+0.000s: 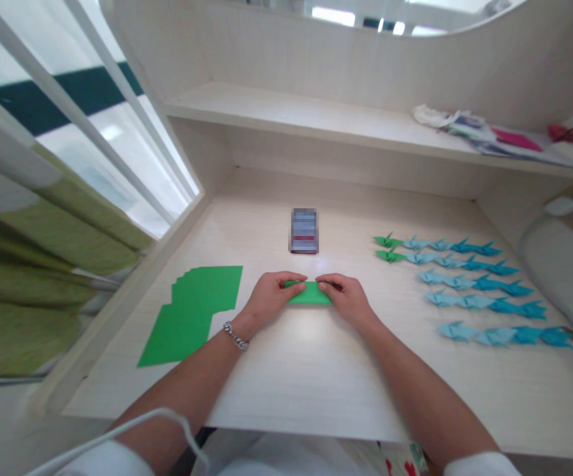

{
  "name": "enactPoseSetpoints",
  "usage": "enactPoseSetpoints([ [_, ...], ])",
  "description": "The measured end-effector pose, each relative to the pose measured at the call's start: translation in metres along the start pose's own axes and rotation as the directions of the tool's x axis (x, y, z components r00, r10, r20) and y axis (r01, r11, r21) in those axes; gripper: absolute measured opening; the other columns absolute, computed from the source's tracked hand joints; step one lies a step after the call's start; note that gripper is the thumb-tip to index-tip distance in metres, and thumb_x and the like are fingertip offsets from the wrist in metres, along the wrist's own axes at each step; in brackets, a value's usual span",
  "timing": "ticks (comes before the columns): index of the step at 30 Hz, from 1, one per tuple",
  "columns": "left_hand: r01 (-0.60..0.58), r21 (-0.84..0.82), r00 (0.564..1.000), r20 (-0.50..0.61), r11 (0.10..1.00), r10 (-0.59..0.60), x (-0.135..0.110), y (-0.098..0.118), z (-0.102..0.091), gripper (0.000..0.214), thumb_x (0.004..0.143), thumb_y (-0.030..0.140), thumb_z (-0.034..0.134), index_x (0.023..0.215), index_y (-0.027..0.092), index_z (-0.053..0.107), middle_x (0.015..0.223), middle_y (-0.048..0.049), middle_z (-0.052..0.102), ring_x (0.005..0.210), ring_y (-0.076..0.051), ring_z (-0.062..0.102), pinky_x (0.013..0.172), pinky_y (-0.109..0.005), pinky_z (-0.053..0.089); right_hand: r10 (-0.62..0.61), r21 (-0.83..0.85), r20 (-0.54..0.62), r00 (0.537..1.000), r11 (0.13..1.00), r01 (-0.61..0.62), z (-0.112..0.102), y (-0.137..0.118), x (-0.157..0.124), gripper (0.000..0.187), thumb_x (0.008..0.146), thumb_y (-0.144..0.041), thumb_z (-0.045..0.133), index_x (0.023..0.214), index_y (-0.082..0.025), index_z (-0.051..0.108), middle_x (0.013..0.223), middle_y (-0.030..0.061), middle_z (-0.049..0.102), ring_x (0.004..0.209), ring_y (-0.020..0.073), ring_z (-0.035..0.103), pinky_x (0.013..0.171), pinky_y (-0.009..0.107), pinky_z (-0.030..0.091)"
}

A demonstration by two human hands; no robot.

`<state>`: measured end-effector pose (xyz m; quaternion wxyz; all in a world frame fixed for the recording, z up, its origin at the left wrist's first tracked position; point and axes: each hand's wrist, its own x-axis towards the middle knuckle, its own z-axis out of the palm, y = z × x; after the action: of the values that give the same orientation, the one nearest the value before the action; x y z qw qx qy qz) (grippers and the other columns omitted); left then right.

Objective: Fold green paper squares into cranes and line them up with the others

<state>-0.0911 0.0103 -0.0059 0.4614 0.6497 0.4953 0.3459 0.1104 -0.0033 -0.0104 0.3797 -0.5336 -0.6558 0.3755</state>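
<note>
Head view, green paper [312,293] (folded oblong), pinching fingers [295,289]

The folded strip [310,293] I hold is matt green paper; the green sheets [199,292] look like the same smooth, matt paper; the origami cranes [496,336] are sharply creased paper; my worktop [310,370] looks like pale grained wood, smooth with a soft sheen; my chain bracelet [235,336] is shiny metal; the curtain [33,297] is matt cloth; the looped cable [160,412] looks like smooth white plastic.
</note>
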Motion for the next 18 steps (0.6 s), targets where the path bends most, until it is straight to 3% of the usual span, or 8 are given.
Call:
enactPoseSetpoints([
  [6,0.022,0.0,1.0,0.003,1.0,-0.022,-0.0005,0.0027,-0.0011,0.029,0.077,0.037,0.064,0.099,0.02,0.072,0.099,-0.006,0.072,0.089,-0.021,0.066,0.082,-0.032,0.05,0.024,0.05,0.016,1.0,0.998,-0.024,0.0002,0.0037,-0.0008,0.024,0.076,-0.033,0.063,0.095,-0.021,0.072,0.087,0.0041,0.072,0.074,0.0178,0.063,0.068,0.03,0.048],
  [11,0.033,0.016,0.999,0.009,0.999,-0.033,0.0016,0.0039,-0.0019,0.029,0.076,0.036,0.064,0.097,0.019,0.072,0.097,-0.0063,0.073,0.087,-0.021,0.066,0.081,-0.032,0.05,0.019,0.062,0.007,1.0,0.998,-0.02,-0.0008,0.0052,0.0026,0.022,0.076,-0.032,0.063,0.093,-0.022,0.073,0.089,0.0046,0.073,0.081,0.0193,0.065,0.074,0.032,0.049],
  [18,0.068,0.042,0.997,0.043,0.997,-0.07,0.0032,0.0038,-0.0027,0.029,0.075,0.033,0.064,0.099,0.017,0.072,0.094,-0.0059,0.073,0.084,-0.02,0.066,0.076,-0.03,0.05,0.057,0.072,0.019,0.998,0.996,-0.058,-0.0016,0.0063,0.0044,0.023,0.074,-0.034,0.065,0.091,-0.02,0.073,0.084,0.0049,0.073,0.073,0.0181,0.065,0.068,0.03,0.05],
])
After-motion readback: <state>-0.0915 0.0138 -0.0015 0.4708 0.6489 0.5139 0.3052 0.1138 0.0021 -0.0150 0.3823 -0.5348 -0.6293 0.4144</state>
